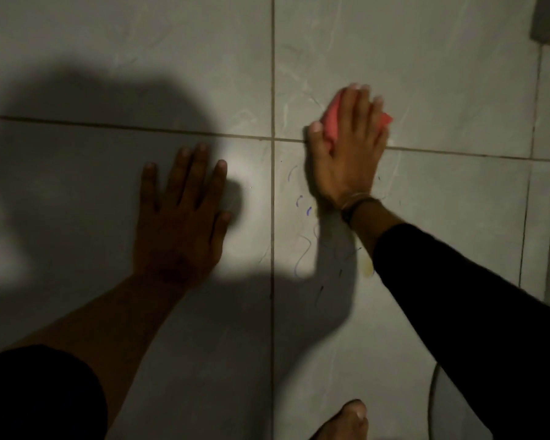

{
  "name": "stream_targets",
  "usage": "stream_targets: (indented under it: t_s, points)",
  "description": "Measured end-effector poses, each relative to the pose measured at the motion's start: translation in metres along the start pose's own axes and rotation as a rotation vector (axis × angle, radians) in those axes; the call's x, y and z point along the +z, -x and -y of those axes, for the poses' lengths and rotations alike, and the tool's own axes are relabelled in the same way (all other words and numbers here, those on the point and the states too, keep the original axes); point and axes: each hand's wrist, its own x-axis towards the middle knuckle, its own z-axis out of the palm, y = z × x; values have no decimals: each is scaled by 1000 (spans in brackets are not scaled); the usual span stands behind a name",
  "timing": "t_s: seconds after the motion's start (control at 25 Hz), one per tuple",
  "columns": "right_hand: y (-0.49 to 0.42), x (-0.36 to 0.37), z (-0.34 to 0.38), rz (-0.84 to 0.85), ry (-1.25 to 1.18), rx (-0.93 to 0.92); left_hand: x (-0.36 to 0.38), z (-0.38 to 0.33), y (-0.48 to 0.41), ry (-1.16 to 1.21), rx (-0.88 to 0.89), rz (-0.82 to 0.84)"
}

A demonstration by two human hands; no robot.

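Pressing with straight fingers, my right hand (346, 160) flattens a pink cloth (332, 117) against the floor (426, 74); nothing is clenched, and the cloth lies under my palm and fingers, its edges showing on both sides. My left hand (181, 214) rests open and flat on the tile, well apart to the left of the grip. My foot (346, 420) stands far behind the wrist. Pen scribbles (300, 201) lie just beside the wrist.

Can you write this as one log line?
work: cleaning floor tile | right hand: presses pink sponge flat | left hand: flat on tile | scribbles: beside right wrist
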Motion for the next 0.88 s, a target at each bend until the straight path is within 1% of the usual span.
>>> stream_targets:
  t_s: [0.08,0.12,0.16,0.2,0.24,0.28,0.36,0.4,0.44,0.48,0.52,0.56,0.6,0.64,0.68,0.72,0.76,0.8,0.84,0.88]
  points:
    - [51,12,26,63,83,-246,0,0,-1,33,3,-9]
    - [86,13,26,142,113,-325,0,-1,-1,46,3,-21]
    - [122,10,17,210,141,-354,0,-1,0,58,2,-35]
    - [150,0,2,271,153,-335,-1,-1,2,69,5,-46]
    - [161,-10,-15,295,153,-287,-2,0,3,77,8,-50]
    - [150,-20,-28,292,136,-230,-4,0,4,80,7,-52]
    - [94,-25,-26,233,105,-81,-6,-2,3,72,2,-49]
    - [54,-21,-11,167,79,-37,-7,-2,2,66,4,-47]
    - [21,-17,11,138,67,-41,-7,-2,1,59,7,-48]
    - [6,-9,33,97,88,-111,-6,-1,1,57,8,-48]
    - [10,6,50,59,114,-226,-6,-1,1,60,9,-45]
    - [38,19,58,53,127,-348,-5,0,1,66,12,-40]
    - [86,27,59,107,134,-449,-6,1,2,72,13,-37]
    - [145,25,51,173,157,-504,-6,1,3,72,8,-37]
    - [203,17,34,243,178,-500,-5,1,3,68,2,-37]
    - [242,4,13,281,204,-467,-4,0,3,63,-1,-37]
    - [257,-4,-9,286,217,-419,-2,-1,4,58,-2,-42]
    - [249,-7,-18,288,191,-344,-1,-1,3,49,-1,-62]
    - [223,-5,-16,252,157,-234,1,0,3,39,4,-86]
    - [194,2,-3,177,120,-121,4,1,3,37,14,-89]
